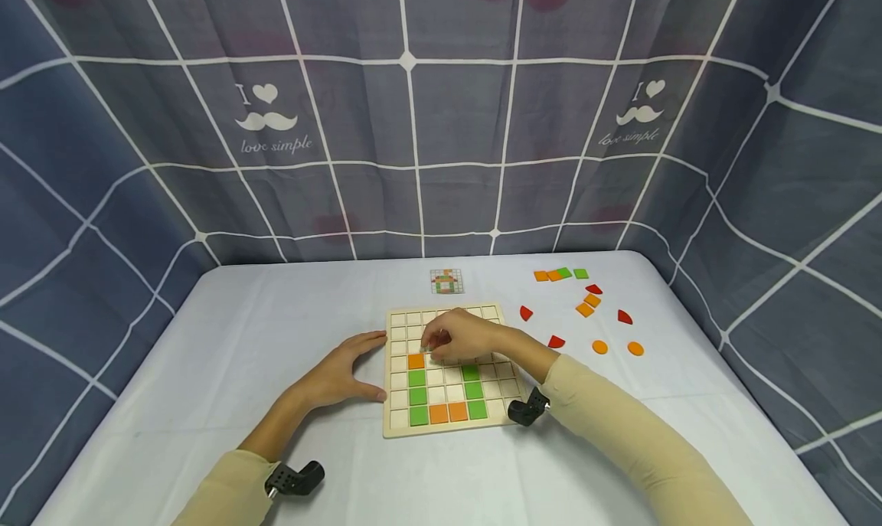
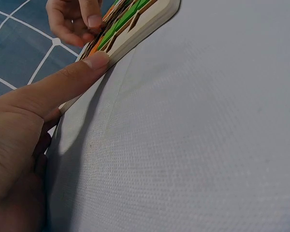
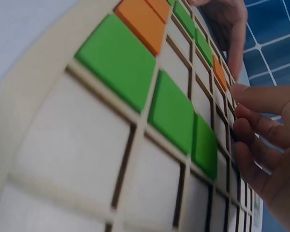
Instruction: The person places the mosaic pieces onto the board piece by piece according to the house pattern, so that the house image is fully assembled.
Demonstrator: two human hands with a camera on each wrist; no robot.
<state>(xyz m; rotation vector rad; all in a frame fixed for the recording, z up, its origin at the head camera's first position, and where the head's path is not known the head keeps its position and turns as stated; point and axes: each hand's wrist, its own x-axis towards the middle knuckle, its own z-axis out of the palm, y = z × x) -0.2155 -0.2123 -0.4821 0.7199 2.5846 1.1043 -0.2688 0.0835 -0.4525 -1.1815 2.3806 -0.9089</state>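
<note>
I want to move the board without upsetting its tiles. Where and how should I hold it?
The board is probably best held by its left and right rims, one hand from each side. It lies flat, straight-edged, with tiles in shallow cells, so a level, two-sided hold should keep them seated. The left hand is at the left rim.

The board [image 1: 455, 429] is made of smooth, matt wood, its tiles [image 3: 118, 63] smooth-faced. The table [image 1: 172, 380] is covered in rough-woven cloth [image 2: 193, 125], the backdrop [image 1: 458, 116] formed of creased fabric, the wrist cameras [image 1: 295, 479] cased in matt plastic.
</note>
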